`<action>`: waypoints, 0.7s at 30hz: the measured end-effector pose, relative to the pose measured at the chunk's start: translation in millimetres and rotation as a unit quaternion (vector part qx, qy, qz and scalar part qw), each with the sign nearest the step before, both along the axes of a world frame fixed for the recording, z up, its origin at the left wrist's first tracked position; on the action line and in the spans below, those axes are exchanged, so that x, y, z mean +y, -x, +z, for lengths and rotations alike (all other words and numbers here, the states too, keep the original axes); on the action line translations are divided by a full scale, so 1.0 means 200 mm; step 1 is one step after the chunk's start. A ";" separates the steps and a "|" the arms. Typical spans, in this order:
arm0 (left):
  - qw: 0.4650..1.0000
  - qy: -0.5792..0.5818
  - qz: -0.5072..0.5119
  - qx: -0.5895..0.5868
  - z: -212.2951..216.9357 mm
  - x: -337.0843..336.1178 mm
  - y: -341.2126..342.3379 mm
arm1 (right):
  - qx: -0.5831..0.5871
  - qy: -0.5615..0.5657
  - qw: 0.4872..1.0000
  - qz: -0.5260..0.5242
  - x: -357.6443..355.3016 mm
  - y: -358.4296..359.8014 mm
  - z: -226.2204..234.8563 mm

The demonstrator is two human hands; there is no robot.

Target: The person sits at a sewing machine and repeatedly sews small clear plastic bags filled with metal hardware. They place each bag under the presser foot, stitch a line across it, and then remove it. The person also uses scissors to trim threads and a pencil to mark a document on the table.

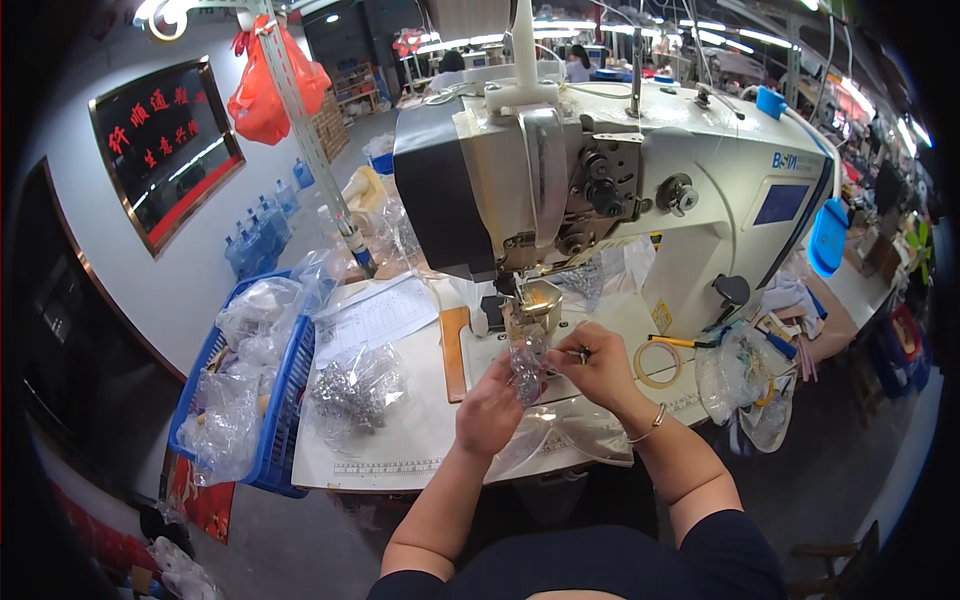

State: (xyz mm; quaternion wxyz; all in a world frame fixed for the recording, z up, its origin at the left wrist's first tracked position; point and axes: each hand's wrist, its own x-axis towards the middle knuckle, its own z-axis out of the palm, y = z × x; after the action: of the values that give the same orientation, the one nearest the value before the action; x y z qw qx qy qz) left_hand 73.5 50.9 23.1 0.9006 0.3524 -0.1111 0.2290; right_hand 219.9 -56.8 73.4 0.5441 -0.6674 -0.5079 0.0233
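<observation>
In front of me stands a white industrial sewing machine (700, 130), its metal needle and presser foot area (535, 300) lit just beyond my hands. My left hand (489, 410) is closed at the edge of a small, shiny grey see-through piece (526, 378), which sits below the needle area. My right hand (598, 370) is pinched close to the same piece from the right. A small dark metallic bit shows at its fingers, too small to name. Below my hands, a clear plastic sheet or bag (570, 435) lies over the table's front edge.
A plastic bag of silvery pieces (358, 392) lies on the white table (325, 445), left of my hands. Beyond it are printed papers (375, 318) and a blue crate (283, 425) of plastic bags. A tape roll (657, 365) and a yellow-black cutter (685, 341) lie right.
</observation>
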 end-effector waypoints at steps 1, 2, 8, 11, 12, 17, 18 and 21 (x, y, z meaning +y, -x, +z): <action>1.000 0.002 0.026 0.000 0.00 0.01 0.00 | 0.019 -0.009 1.000 -0.003 0.01 0.01 0.01; 0.998 -0.043 0.043 0.012 0.04 0.00 0.00 | 0.025 -0.011 1.000 -0.011 0.03 0.01 0.02; 0.953 -0.150 0.145 0.219 0.24 0.08 -0.03 | 0.130 0.034 0.990 -0.034 0.14 -0.03 0.09; 0.965 -0.027 0.099 0.239 0.26 0.17 -0.07 | 0.151 0.038 0.987 -0.029 0.19 -0.05 0.10; 0.963 -0.026 0.092 0.251 0.27 0.20 -0.08 | 0.146 0.038 0.988 -0.032 0.20 -0.06 0.11; 0.951 -0.047 0.091 0.290 0.38 0.30 -0.13 | 0.121 0.050 0.988 -0.077 0.26 -0.09 0.14; 0.952 -0.054 0.075 0.291 0.37 0.34 -0.15 | 0.099 0.051 0.990 -0.090 0.28 -0.11 0.12; 0.948 -0.097 0.076 0.294 0.42 0.38 -0.18 | 0.074 0.031 0.991 -0.105 0.31 -0.12 0.10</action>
State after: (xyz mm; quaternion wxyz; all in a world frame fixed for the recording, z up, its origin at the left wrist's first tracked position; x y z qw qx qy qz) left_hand 109.4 126.7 106.6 0.8346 0.4971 0.1642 0.1712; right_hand 243.8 4.9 92.4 0.5585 -0.7300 -0.3926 0.0316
